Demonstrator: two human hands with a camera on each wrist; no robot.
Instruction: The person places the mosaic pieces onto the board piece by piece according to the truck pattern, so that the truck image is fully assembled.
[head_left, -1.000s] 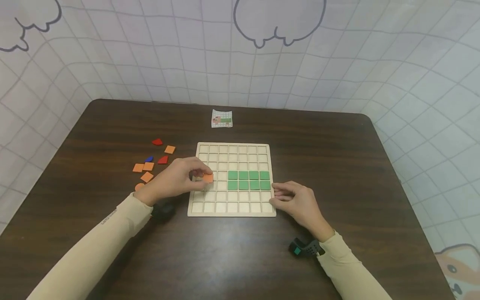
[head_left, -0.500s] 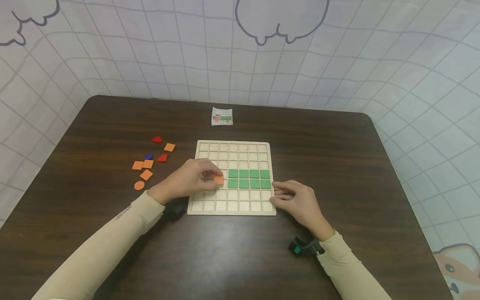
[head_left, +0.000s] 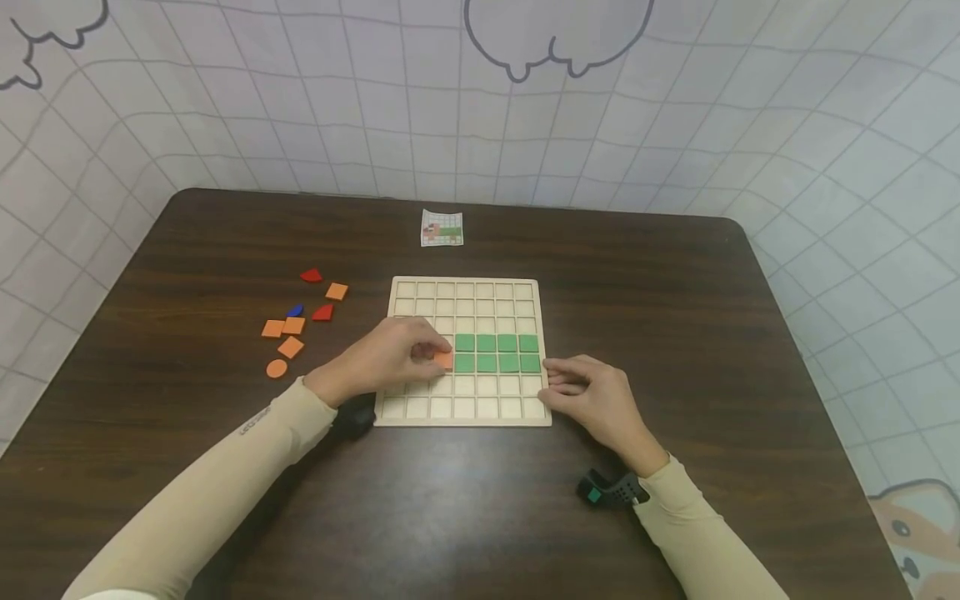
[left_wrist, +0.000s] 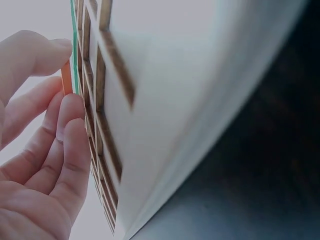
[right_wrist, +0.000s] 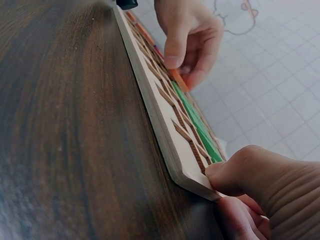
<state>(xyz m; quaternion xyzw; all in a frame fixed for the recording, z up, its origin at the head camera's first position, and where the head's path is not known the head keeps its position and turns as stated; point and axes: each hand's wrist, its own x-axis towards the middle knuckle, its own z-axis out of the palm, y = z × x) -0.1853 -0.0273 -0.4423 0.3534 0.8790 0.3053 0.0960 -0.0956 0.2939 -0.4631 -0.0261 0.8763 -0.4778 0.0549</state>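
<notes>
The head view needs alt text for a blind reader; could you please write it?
The left hand pinches an orange tile beside two rows of four green tiles on a grid board, whose right edge the right hand grips. Orange, red and blue pieces lie left of the board on the dark table; a card lies beyond.

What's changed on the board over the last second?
The left hand carried its pinched orange square rightward across the board, to beside the left end of the green squares. Nothing was released. The right hand stayed at the board's right edge; the green squares and loose pieces stayed put.
</notes>
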